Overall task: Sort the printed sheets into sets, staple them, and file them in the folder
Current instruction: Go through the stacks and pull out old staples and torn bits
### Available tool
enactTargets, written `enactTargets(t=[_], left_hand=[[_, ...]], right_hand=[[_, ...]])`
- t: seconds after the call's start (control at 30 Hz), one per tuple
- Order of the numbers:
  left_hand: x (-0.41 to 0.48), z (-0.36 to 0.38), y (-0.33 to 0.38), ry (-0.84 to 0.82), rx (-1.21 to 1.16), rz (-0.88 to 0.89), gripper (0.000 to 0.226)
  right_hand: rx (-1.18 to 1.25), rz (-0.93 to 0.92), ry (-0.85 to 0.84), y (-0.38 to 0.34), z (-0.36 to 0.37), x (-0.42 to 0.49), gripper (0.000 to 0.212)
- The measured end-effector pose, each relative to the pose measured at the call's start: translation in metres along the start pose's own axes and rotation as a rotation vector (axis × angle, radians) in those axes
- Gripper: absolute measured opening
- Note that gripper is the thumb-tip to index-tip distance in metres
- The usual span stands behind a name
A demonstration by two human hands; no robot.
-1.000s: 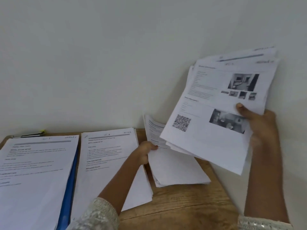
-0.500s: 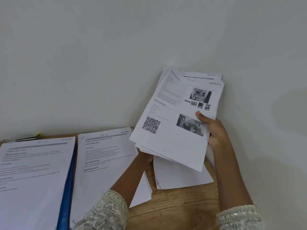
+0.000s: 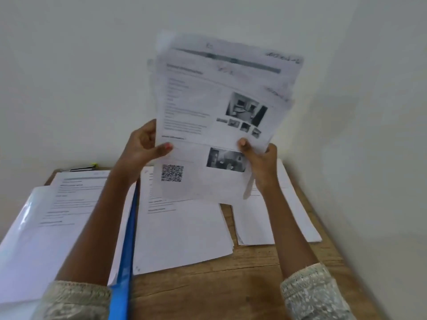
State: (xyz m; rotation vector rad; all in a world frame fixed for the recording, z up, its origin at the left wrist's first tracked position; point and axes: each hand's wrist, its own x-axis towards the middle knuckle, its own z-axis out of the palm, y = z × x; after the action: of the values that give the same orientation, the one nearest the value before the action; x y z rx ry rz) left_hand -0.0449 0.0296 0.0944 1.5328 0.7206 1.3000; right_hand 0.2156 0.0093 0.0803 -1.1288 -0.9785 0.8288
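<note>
White printed sheets (image 3: 221,116), a loose fanned stack, are held upright between both hands, raised over the wooden table (image 3: 231,285). The left hand (image 3: 144,146) grips the stack's left edge, thumb on the front page and fingers behind. The right hand (image 3: 261,158) pinches the lower right edge, thumb on top. The hands are apart, one on each side of the stack, forearms angled up.

Step looks like sorting; no staples or stapler visible. Under the hands are three piles: the middle pile (image 3: 184,232) directly below, the right pile (image 3: 254,227) beneath the right forearm, and the left pile (image 3: 69,199) outside the left forearm, on the blue folder (image 3: 128,239).

Next move probably calls for one hand letting go to peel off the top page, check its header, and drop it on the matching pile. The edges are uneven, so sheets could slip.
</note>
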Motion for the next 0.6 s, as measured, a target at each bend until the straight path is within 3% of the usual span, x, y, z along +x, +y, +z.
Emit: enactTargets(t=[0.07, 0.17, 0.27, 0.37, 0.5, 0.6], left_hand=[[-0.007, 0.002, -0.004, 0.161, 0.042, 0.047, 0.044], [-0.016, 0.008, -0.018, 0.329, 0.021, 0.051, 0.023], [-0.025, 0.009, -0.030, 0.335, 0.032, -0.007, 0.033], [-0.033, 0.001, -0.036, 0.287, 0.054, -0.050, 0.055], [-0.029, -0.012, -0.026, 0.196, 0.095, -0.024, 0.076], [-0.021, -0.017, -0.015, 0.174, 0.123, 0.041, 0.069]], right_hand=[[-0.003, -0.003, -0.065, 0.010, 0.018, -0.011, 0.018], [-0.057, -0.040, -0.150, 0.026, 0.024, -0.025, 0.034], [-0.113, -0.106, -0.190, 0.037, 0.016, -0.027, 0.039], [0.014, -0.057, -0.309, 0.039, 0.005, -0.022, 0.066], [0.063, -0.054, -0.372, 0.032, -0.002, -0.011, 0.048], [0.023, -0.086, -0.389, 0.024, 0.002, -0.007, 0.040]])
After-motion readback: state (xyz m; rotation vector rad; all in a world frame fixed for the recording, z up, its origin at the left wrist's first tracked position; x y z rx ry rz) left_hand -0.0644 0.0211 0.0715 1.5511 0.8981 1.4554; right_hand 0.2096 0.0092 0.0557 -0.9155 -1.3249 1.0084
